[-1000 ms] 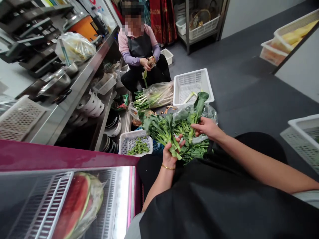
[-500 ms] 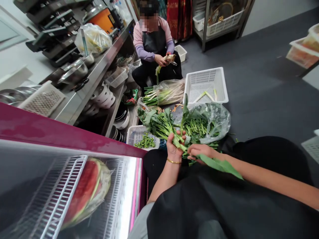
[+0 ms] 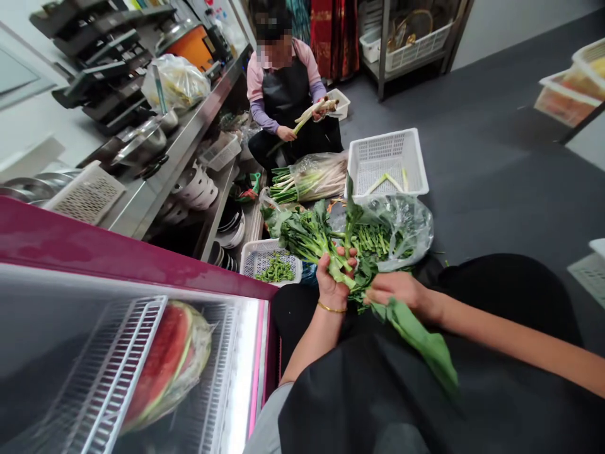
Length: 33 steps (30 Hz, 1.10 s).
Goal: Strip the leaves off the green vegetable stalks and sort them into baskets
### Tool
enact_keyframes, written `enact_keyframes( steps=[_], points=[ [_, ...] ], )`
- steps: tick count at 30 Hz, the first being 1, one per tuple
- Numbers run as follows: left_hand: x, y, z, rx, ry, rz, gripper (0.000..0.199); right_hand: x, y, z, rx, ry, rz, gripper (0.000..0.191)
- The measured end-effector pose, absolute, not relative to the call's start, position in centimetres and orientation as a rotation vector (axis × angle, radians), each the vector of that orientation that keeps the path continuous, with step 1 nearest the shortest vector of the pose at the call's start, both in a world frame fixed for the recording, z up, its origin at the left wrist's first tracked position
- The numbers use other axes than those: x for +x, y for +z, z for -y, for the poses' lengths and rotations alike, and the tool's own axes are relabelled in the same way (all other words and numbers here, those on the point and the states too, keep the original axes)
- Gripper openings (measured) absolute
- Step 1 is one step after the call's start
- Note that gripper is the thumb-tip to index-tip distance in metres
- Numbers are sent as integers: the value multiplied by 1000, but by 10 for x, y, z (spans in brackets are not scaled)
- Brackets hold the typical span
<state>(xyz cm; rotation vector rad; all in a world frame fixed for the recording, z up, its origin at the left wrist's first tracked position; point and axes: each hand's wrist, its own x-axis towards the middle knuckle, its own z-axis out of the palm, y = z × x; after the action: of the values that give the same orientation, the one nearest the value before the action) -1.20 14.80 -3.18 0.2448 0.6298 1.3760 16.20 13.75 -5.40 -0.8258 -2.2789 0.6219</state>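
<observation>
My left hand (image 3: 333, 282), a gold bangle at its wrist, is closed round the thick pale ends of a bunch of leafy green stalks (image 3: 312, 239), whose leafy tops point away from me. Just right of those cut ends, my right hand (image 3: 399, 291) pinches a large green leaf (image 3: 425, 343), which hangs down over my black apron. Its fingertips are partly hidden among greens. Beyond my hands lies an opened clear plastic bag (image 3: 404, 217) with more green stalks (image 3: 371, 243) in it. A small white basket (image 3: 246, 260) to the left holds short cut green pieces (image 3: 275, 270).
A large white basket (image 3: 420, 164) with a few pale stalk pieces stands ahead. Bagged scallions (image 3: 321, 176) lie beside it. A co-worker (image 3: 288, 88) sits behind them, holding a long scallion. At left are a steel counter (image 3: 142, 195) and a lit fridge with cut watermelon (image 3: 161, 359).
My right hand has moved slightly right, away from the stalk ends, and the leaf has swung lower. My left hand keeps its hold. The co-worker's hands have moved apart along the scallion.
</observation>
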Motion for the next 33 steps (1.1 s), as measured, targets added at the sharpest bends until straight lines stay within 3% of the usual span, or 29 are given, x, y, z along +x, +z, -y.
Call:
enact_keyframes(
  steps=[4,7,11,13,17,20,25,29,33],
  points=[
    [-10,-28,-143,442,1450,-754,30,207,-72,-132,-1005,609,2601,10],
    [-4,-31,-136,679,1497,-831,28,212,-49,-162,-1409,862,2391,28],
    [2,-42,-128,803,1529,-988,30,170,-2,-198,-1382,1317,1733,53],
    [3,-47,-125,786,1564,-1084,35,146,6,-202,-1347,1194,1604,52],
    [7,-37,-125,669,1662,-1053,30,127,-11,-184,-1137,570,1706,39],
    [6,-18,-128,555,1624,-867,27,141,-28,-168,-808,470,1973,27],
    [-6,-1,-128,530,1500,-720,32,195,-22,-168,-717,874,2321,30],
    [-7,-1,-122,524,1383,-679,41,200,3,-190,-823,1456,1904,47],
    [-2,-1,-118,484,1278,-731,39,171,15,-194,-726,1332,1592,31]
  ],
)
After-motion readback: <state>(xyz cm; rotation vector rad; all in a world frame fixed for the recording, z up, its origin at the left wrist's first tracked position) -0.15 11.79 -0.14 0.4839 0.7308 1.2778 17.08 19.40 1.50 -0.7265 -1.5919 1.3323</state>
